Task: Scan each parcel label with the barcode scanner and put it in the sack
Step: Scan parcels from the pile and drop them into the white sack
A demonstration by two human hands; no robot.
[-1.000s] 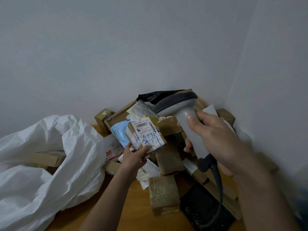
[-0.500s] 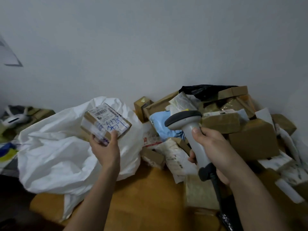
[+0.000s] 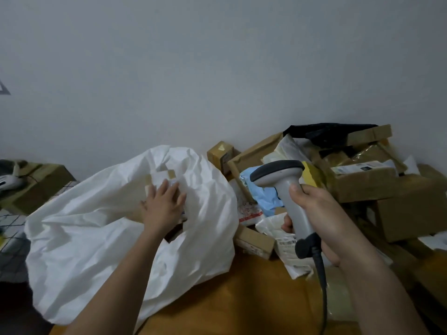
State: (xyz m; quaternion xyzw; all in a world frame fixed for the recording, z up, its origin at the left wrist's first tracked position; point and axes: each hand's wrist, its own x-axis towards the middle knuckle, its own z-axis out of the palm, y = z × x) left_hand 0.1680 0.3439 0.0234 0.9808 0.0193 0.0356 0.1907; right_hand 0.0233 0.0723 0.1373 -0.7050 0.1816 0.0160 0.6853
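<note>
The fingers [image 3: 169,189] of the left hand [image 3: 162,209] are spread out and lie flat on top of a small parcel [image 3: 161,178] in the mouth of the white sack [image 3: 96,228]. They are not curled round it. Whether they press it down or just touch it cannot be told, as that spot is blurry. Just past the fingertips the parcel shows a white label and brown card. It looks small, light and stiff, like a little box, so a flat push should slide it in. To lift it again, a pinch on two side edges would do.

The sack all around the hand is soft and crinkly. It would fold and give way, so its rim is the place to hold.

The right hand [image 3: 321,221] grips the grey barcode scanner [image 3: 287,197] by the handle, thumb up the front. Its dark cord [image 3: 320,274] hangs down from under the hand. The scanner looks hard and smooth.

Beyond that hand is a pile of parcels [image 3: 362,180] on the orange surface [image 3: 242,298]: stiff brown boxes and soft bags. The bags may be slippery.
</note>
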